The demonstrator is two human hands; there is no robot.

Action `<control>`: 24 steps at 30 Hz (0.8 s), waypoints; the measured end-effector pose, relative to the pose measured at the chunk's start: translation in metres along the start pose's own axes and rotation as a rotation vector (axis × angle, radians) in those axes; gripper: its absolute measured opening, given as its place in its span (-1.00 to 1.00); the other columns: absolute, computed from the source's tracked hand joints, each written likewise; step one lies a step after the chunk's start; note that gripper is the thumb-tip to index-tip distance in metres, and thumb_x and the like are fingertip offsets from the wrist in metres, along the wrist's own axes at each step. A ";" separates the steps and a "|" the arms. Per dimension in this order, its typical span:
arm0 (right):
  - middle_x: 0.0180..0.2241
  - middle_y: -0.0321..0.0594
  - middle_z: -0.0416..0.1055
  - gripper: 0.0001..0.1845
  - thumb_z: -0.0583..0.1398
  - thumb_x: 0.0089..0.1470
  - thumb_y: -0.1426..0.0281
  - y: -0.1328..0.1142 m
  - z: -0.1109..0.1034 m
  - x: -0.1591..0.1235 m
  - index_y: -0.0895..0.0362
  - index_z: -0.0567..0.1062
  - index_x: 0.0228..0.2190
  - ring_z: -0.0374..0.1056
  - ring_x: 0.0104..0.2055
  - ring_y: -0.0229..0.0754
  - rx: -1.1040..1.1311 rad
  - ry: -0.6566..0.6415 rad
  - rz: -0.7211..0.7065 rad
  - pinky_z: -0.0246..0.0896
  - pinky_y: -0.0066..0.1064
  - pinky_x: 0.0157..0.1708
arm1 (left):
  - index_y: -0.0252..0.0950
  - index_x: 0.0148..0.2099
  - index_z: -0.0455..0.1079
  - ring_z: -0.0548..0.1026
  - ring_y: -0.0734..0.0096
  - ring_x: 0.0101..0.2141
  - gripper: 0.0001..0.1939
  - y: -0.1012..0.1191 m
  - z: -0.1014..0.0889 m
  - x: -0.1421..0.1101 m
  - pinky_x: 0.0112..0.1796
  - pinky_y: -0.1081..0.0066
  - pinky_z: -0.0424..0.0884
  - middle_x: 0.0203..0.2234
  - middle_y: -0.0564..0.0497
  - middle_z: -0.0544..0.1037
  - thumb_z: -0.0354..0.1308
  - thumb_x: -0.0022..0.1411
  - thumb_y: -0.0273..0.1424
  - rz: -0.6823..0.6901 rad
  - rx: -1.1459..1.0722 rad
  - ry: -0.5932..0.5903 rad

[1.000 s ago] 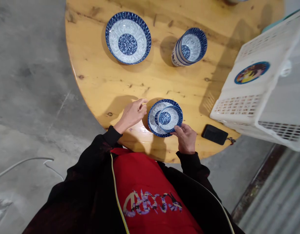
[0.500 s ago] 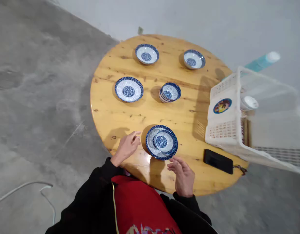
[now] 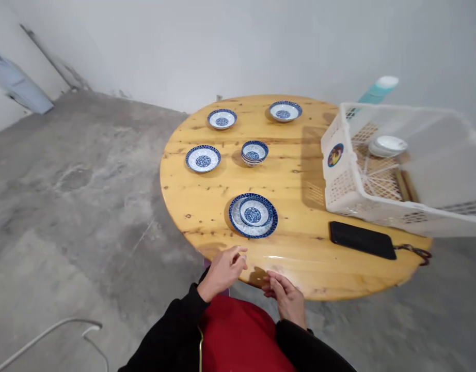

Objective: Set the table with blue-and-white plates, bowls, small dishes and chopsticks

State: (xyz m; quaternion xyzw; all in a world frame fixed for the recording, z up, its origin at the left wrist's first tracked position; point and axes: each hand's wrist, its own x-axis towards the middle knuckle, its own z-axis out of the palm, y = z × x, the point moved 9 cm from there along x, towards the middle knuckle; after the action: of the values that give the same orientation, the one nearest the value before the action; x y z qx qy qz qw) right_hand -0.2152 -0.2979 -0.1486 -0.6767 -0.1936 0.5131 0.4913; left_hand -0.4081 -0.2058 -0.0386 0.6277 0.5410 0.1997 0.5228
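Observation:
My left hand hovers at the near edge of the table, its fingers loosely bent and apart with nothing in them. Beside it on the right is my right hand, also free of any object, its fingers slightly curled and parted. Just beyond both hands, touching neither, lies a blue-and-white plate with a smaller blue-rimmed bowl resting on it. Farther back stand a stack of small bowls and a patterned plate. Two shallow dishes sit at the far side, one left and one right.
On the right of the round wooden table stands a white plastic crate holding white dishes. A black phone with a strap lies before it. Behind the crate is a light-blue cylinder.
Both hands have drawn back from the plate and bowl toward my body and closer together. The dishes stay in place, while the view has tilted up to show more wall.

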 end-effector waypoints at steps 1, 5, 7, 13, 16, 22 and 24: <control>-0.44 -0.16 0.60 -0.32 0.44 -0.33 -0.13 -0.002 0.001 -0.002 0.16 0.62 -0.33 0.45 -0.53 -0.15 0.003 -0.020 -0.014 0.41 -0.35 -0.57 | -0.37 0.14 0.47 0.50 0.38 -0.44 -0.51 0.001 0.004 -0.007 -0.36 0.45 0.35 -0.39 -0.03 0.64 -0.08 0.33 -0.26 0.001 0.005 0.002; -0.45 -0.17 0.59 -0.34 0.42 -0.31 -0.14 -0.009 0.017 -0.009 0.15 0.61 -0.33 0.44 -0.53 -0.17 0.007 -0.124 -0.048 0.40 -0.36 -0.56 | -0.36 0.12 0.49 0.50 0.37 -0.45 -0.53 -0.002 0.014 -0.034 -0.37 0.45 0.35 -0.39 -0.02 0.64 -0.06 0.31 -0.28 -0.016 0.015 0.034; -0.45 -0.17 0.58 -0.34 0.42 -0.30 -0.13 -0.010 0.027 -0.015 0.16 0.61 -0.33 0.43 -0.54 -0.19 0.004 -0.188 -0.052 0.38 -0.37 -0.56 | -0.36 0.10 0.50 0.50 0.37 -0.45 -0.53 -0.006 0.016 -0.044 -0.37 0.45 0.36 -0.40 -0.02 0.64 -0.06 0.30 -0.29 -0.030 0.007 0.052; -0.48 -0.17 0.56 -0.34 0.42 -0.33 -0.12 -0.009 0.034 -0.028 0.17 0.59 -0.36 0.40 -0.56 -0.19 -0.043 -0.243 -0.041 0.33 -0.37 -0.58 | -0.36 0.08 0.50 0.50 0.38 -0.44 -0.54 -0.005 0.016 -0.053 -0.35 0.46 0.38 -0.41 0.00 0.63 -0.05 0.28 -0.30 -0.025 -0.033 0.062; -0.49 -0.18 0.56 -0.37 0.42 -0.32 -0.09 -0.009 0.033 -0.029 0.16 0.58 -0.35 0.41 -0.56 -0.18 -0.056 -0.214 -0.048 0.33 -0.37 -0.57 | -0.36 0.08 0.49 0.49 0.38 -0.44 -0.54 0.001 0.012 -0.051 -0.37 0.46 0.37 -0.41 0.00 0.62 -0.05 0.27 -0.29 -0.001 -0.052 0.035; -0.50 -0.18 0.56 -0.42 0.38 -0.27 -0.05 -0.007 0.071 -0.028 0.16 0.57 -0.34 0.41 -0.55 -0.16 -0.085 -0.201 -0.068 0.34 -0.35 -0.56 | -0.37 0.08 0.49 0.50 0.37 -0.43 -0.53 -0.025 -0.033 -0.059 -0.33 0.42 0.36 -0.41 -0.01 0.61 -0.05 0.27 -0.27 -0.032 -0.089 0.066; -0.50 -0.18 0.55 -0.44 0.37 -0.27 -0.04 -0.006 0.102 -0.031 0.16 0.56 -0.36 0.40 -0.57 -0.18 -0.103 -0.225 -0.068 0.33 -0.36 -0.58 | -0.37 0.07 0.49 0.50 0.37 -0.42 -0.53 -0.040 -0.065 -0.065 -0.31 0.42 0.37 -0.41 -0.01 0.60 -0.05 0.27 -0.26 -0.044 -0.110 0.126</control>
State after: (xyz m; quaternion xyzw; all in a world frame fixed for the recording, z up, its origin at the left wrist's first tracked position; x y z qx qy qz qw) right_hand -0.3161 -0.2714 -0.1264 -0.6322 -0.2962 0.5582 0.4482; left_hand -0.5016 -0.2399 -0.0288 0.5720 0.5749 0.2568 0.5258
